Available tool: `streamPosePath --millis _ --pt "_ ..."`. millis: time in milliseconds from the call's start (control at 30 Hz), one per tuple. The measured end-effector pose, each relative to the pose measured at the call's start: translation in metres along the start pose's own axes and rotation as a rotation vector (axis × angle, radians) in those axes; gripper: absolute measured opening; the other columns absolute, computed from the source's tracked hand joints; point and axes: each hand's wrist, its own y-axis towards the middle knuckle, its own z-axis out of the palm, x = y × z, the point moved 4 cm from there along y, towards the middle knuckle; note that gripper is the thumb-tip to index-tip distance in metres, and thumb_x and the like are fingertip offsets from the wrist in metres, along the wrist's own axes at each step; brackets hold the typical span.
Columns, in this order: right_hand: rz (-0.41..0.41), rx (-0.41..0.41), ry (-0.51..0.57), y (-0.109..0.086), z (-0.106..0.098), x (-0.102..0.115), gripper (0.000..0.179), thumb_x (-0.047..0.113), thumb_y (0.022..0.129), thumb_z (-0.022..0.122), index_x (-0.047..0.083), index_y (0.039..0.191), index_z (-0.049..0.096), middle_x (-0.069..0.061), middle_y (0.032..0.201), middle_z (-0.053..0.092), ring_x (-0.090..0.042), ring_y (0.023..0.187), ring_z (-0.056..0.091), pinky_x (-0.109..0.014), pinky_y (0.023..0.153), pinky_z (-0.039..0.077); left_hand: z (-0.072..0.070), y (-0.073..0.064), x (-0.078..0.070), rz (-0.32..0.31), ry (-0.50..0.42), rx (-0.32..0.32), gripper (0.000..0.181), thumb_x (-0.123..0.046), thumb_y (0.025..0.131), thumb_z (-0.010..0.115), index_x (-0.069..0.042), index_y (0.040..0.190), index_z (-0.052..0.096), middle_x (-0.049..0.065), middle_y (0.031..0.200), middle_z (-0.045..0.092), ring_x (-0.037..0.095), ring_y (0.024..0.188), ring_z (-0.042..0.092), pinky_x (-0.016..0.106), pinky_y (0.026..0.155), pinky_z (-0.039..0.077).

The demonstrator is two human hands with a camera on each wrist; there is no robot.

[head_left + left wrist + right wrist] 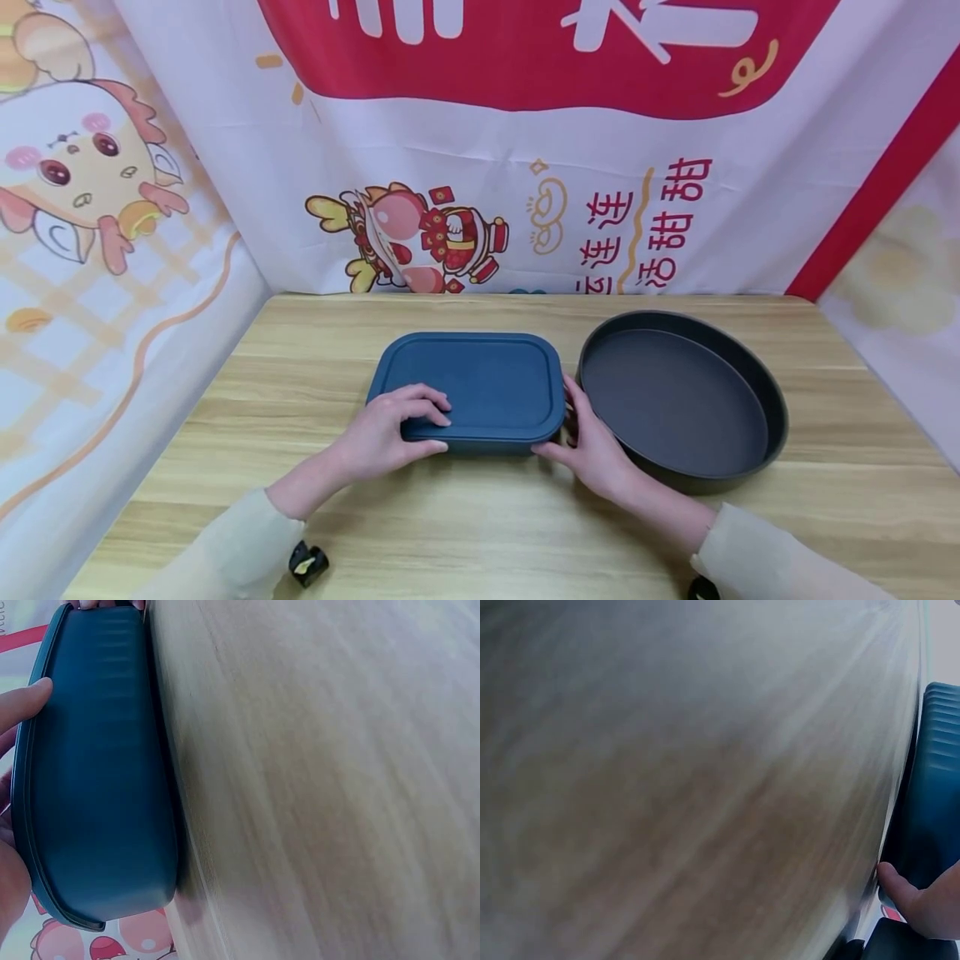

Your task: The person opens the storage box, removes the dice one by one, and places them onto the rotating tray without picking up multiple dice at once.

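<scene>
pan at right might be bumped if the blue box, just left of it, is swung by uneven pull; the lid might be pried loose, its near-left rim being pinched by the left hand while the box's right end is gripped by the right hand.

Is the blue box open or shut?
The blue box looks shut: its lid covers the whole top. Whether it's sealed tight, I cannot tell.
</scene>
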Motion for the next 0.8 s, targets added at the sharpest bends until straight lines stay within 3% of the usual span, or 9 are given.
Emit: streamPosePath --millis 433,600,700,800 --pt "0.020 -0.016 -0.025 0.000 0.000 0.000 0.099 0.010 0.082 0.079 0.010 0.155 0.013 -0.023 0.152 0.031 -0.039 0.134 0.038 -0.053 0.100 0.039 0.000 0.001 0.001 -0.015 -0.038 0.005 0.019 -0.024 0.079 0.082 -0.024 0.096 0.073 -0.009 0.116 0.062 0.015 0.115 0.055 0.043 0.098 0.045" --pt "0.025 -0.009 -0.018 0.000 0.001 0.000 0.099 0.008 0.081 0.079 0.009 0.155 0.012 -0.022 0.152 0.030 -0.038 0.135 0.035 -0.053 0.102 0.037 -0.005 0.003 -0.003 -0.003 -0.021 -0.009 0.020 -0.025 0.079 0.082 -0.025 0.097 0.073 -0.010 0.117 0.061 0.014 0.116 0.054 0.042 0.098 0.045" --pt "0.031 -0.004 0.000 0.000 0.000 0.000 0.099 0.008 0.082 0.079 0.009 0.155 0.012 -0.023 0.153 0.029 -0.038 0.135 0.035 -0.053 0.102 0.037 -0.008 0.004 -0.007 0.046 0.034 -0.031 0.021 -0.025 0.080 0.082 -0.023 0.098 0.072 -0.010 0.115 0.061 0.012 0.112 0.056 0.039 0.095 0.047" --pt "0.042 -0.001 0.024 -0.001 0.000 0.001 0.098 0.008 0.082 0.079 0.010 0.155 0.012 -0.023 0.153 0.028 -0.038 0.135 0.036 -0.051 0.102 0.037 -0.008 0.002 -0.010 0.160 0.124 -0.066 0.023 -0.022 0.080 0.082 -0.018 0.100 0.072 -0.007 0.111 0.064 0.012 0.107 0.059 0.034 0.090 0.051"
